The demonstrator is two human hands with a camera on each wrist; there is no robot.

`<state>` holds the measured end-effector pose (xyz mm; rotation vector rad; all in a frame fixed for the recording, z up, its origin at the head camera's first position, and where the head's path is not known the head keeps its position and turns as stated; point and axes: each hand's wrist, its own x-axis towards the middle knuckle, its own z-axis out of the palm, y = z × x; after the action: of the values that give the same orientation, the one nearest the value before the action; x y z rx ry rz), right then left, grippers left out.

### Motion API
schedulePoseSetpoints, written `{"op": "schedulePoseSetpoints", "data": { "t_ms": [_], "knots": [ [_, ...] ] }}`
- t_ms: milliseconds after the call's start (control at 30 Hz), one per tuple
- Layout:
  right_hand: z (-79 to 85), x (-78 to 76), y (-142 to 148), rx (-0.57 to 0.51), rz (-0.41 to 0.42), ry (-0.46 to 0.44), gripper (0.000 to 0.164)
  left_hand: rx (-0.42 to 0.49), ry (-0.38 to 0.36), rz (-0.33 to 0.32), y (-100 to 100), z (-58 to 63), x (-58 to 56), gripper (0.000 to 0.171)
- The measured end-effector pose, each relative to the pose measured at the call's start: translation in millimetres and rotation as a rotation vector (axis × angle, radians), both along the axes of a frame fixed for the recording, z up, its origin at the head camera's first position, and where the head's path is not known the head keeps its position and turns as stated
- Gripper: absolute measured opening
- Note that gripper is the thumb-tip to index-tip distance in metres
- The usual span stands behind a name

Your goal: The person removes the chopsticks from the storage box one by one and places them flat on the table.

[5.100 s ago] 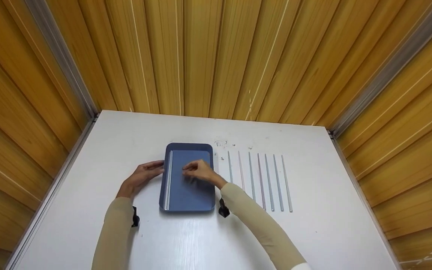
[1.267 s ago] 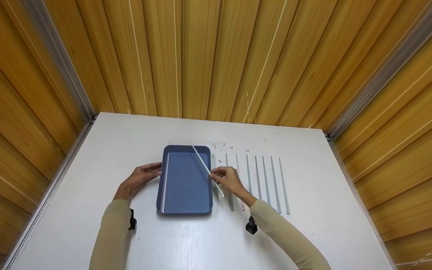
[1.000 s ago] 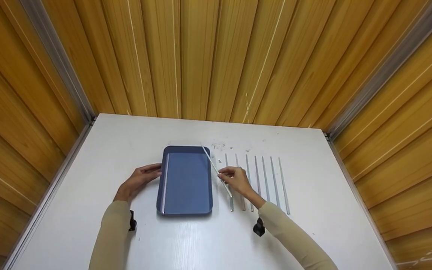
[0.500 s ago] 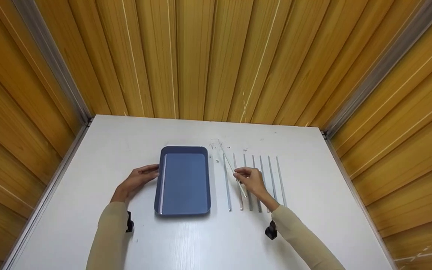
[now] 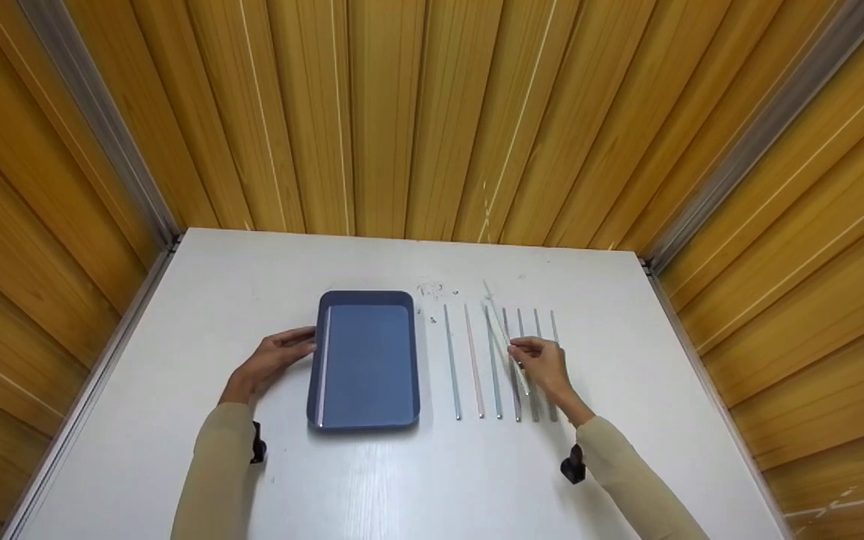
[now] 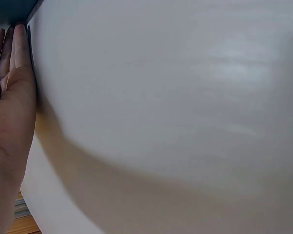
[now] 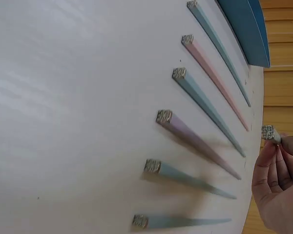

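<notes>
My right hand [image 5: 544, 366] pinches a pale chopstick [image 7: 268, 132] between thumb and fingers, tilted above the row on the table. Its square patterned end faces the right wrist camera. Below it lie several chopsticks side by side, among them a pink one [image 5: 474, 360], a light blue one [image 5: 452, 360] and a purple one [image 7: 200, 141]. My left hand [image 5: 271, 362], fingers extended, touches the left wall of a blue tray [image 5: 372, 360]. Along the tray's left side, inside, lies a pale chopstick [image 5: 325, 367].
Everything stands on a white table [image 5: 357, 487], with small dark marks beyond the chopsticks. Wood-patterned panels [image 5: 387, 112] rise behind the table and on both sides. A black wrist camera [image 5: 573, 465] sits by the right forearm.
My right hand, which was over the tray, has carried the pale chopstick rightward across the row. The tray shows fewer pale chopsticks than at first. The left hand stays at the tray.
</notes>
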<state>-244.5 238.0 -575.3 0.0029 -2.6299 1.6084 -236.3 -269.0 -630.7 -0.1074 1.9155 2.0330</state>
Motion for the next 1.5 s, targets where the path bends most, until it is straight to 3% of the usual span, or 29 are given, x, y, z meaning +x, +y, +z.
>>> {"op": "schedulePoseSetpoints", "data": {
  "t_ms": [400,833,1233,1500],
  "knots": [
    [-11.7,2.9,57,0.048,-0.11,-0.039,0.02,-0.001,-0.035,0.035,2,-0.2,-1.4,0.067],
    [-21.7,8.8,107,0.113,-0.206,-0.09,0.022,0.012,-0.035,0.024,0,0.9,0.3,0.068],
    [-26.8,14.2,123,0.137,-0.216,-0.107,0.024,-0.004,-0.003,0.008,-1,-1.7,-1.0,0.066],
    [-32.2,16.8,128,0.141,-0.205,-0.127,0.025,-0.039,-0.02,0.005,1,1.4,-0.4,0.067]
  ]
}}
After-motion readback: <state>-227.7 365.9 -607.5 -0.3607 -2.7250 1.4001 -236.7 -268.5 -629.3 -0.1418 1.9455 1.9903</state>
